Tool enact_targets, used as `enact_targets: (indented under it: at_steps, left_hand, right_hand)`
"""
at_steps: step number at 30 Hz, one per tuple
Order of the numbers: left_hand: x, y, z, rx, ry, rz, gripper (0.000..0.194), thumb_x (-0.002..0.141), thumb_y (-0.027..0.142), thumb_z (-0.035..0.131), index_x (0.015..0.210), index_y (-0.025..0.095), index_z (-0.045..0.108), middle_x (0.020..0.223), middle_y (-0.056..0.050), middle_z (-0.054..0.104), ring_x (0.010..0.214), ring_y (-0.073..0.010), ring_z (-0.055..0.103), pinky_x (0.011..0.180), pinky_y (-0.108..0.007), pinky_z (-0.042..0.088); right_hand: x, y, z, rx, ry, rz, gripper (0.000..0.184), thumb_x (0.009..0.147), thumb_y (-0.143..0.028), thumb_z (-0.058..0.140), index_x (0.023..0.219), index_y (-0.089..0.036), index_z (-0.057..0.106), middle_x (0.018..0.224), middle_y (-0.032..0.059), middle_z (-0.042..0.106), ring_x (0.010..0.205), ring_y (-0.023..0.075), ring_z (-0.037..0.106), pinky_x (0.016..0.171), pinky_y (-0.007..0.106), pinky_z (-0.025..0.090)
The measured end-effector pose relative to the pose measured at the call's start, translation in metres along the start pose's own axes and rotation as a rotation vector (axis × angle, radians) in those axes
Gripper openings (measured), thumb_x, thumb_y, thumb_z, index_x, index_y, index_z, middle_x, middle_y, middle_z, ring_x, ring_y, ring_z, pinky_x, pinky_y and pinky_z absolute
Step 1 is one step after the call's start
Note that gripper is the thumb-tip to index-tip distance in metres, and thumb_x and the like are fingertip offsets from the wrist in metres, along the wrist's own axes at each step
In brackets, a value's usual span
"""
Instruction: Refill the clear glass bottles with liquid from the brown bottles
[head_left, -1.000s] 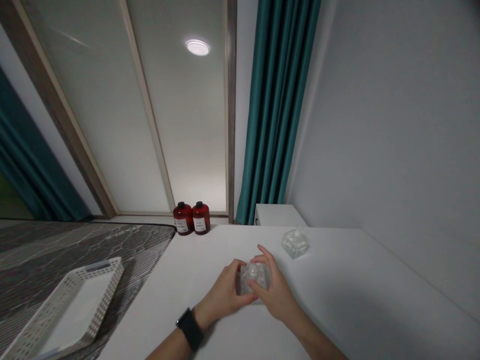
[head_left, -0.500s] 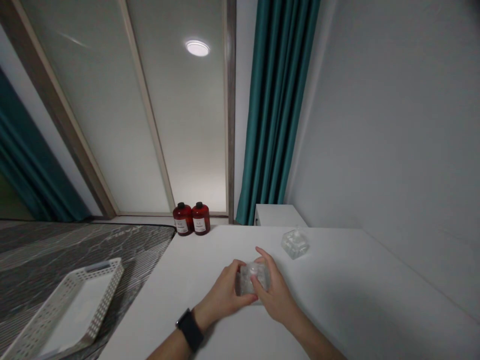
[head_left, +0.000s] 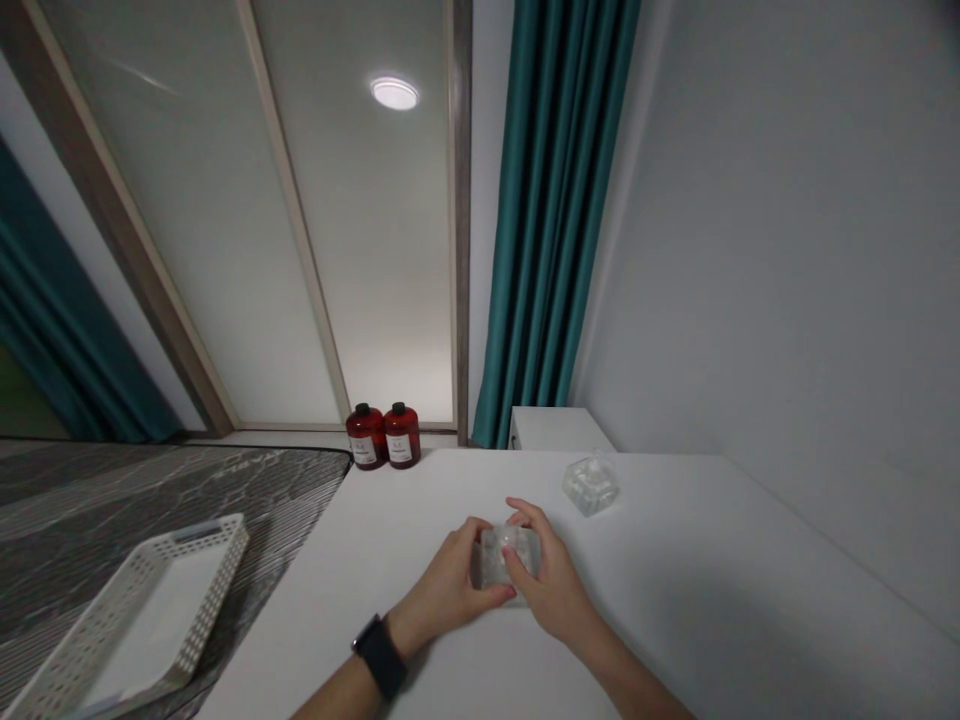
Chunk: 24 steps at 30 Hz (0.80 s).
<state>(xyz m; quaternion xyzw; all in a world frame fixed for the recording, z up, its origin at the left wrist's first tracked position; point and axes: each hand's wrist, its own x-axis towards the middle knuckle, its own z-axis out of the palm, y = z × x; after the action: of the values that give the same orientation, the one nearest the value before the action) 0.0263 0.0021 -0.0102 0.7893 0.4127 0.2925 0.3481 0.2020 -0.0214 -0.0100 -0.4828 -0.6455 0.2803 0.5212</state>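
Low over the white table's near middle, a small clear glass jar (head_left: pixel 493 570) sits between my two hands. My left hand (head_left: pixel 457 578) is closed around its left side, thumb along the near edge and fingers behind. From the right, my right hand (head_left: pixel 546 575) grips the jar's lid (head_left: pixel 511 537), its thumb near the rounded knob and its index finger bent over the far side. The other fingertips are partly hidden. Farther back to the right stands a second clear glass jar (head_left: pixel 591 486) with a knobbed lid, apart from both hands.
Two dark red bottles (head_left: pixel 365 437) with black caps stand side by side at the table's (head_left: pixel 337 560) far left corner. A white perforated basket (head_left: pixel 191 640) lies lower left, beyond the table edge. Behind the table are a white cabinet (head_left: pixel 559 430) and a green curtain (head_left: pixel 547 250).
The fingers of my right hand have shifted slightly left over the jar. My left hand, the jar and everything else hold nearly the same place.
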Motion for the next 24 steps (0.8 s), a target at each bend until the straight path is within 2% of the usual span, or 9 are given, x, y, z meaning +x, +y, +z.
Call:
enact_targets:
  at_steps: [5,12,16,21,24]
  left_hand:
    - [0.001,0.001,-0.001,-0.011,-0.004,-0.015,0.054,0.071,0.026,0.08,0.116,0.019,0.05,0.113,-0.009,0.064,0.102,-0.0283,0.058,0.087,-0.036,0.045]
    - [0.001,0.0,0.0,-0.004,-0.001,-0.019,0.054,0.072,0.025,0.079,0.116,0.019,0.049,0.112,-0.009,0.063,0.101,-0.0276,0.058,0.087,-0.036,0.045]
    - [0.0,-0.003,0.001,-0.007,0.001,0.008,0.052,0.072,0.026,0.079,0.116,0.02,0.049,0.111,-0.008,0.063,0.1,-0.027,0.058,0.087,-0.036,0.046]
    - [0.0,-0.006,0.002,-0.001,-0.002,0.026,0.052,0.075,0.031,0.079,0.117,0.019,0.05,0.113,-0.009,0.063,0.102,-0.0282,0.059,0.089,-0.039,0.047]
    - [0.001,-0.006,-0.006,0.003,-0.057,0.053,0.062,0.073,0.035,0.082,0.123,0.02,0.049,0.119,-0.01,0.062,0.106,-0.0294,0.059,0.093,-0.041,0.048]
  right_hand:
    - [0.009,-0.006,-0.008,0.078,0.054,-0.066,0.028,0.09,-0.029,0.058,0.117,-0.023,0.064,0.111,0.0065,0.066,0.107,0.0228,0.062,0.099,0.037,0.048]
    - [0.014,-0.005,-0.012,0.092,0.178,0.013,0.031,0.09,-0.035,0.059,0.116,-0.02,0.065,0.105,0.007,0.068,0.098,0.0228,0.063,0.093,0.037,0.05]
    - [0.009,-0.004,-0.007,0.083,0.078,0.032,0.028,0.089,-0.034,0.06,0.113,-0.021,0.064,0.106,0.0064,0.068,0.1,0.023,0.062,0.093,0.037,0.049]
    - [0.005,-0.006,-0.003,0.002,-0.069,-0.039,0.022,0.085,-0.022,0.06,0.106,-0.022,0.066,0.104,0.0059,0.065,0.103,0.0242,0.061,0.094,0.038,0.047]
    - [0.005,-0.007,-0.008,-0.013,-0.123,-0.015,0.033,0.083,-0.018,0.059,0.116,-0.022,0.063,0.109,0.0064,0.062,0.109,0.0245,0.058,0.1,0.041,0.044]
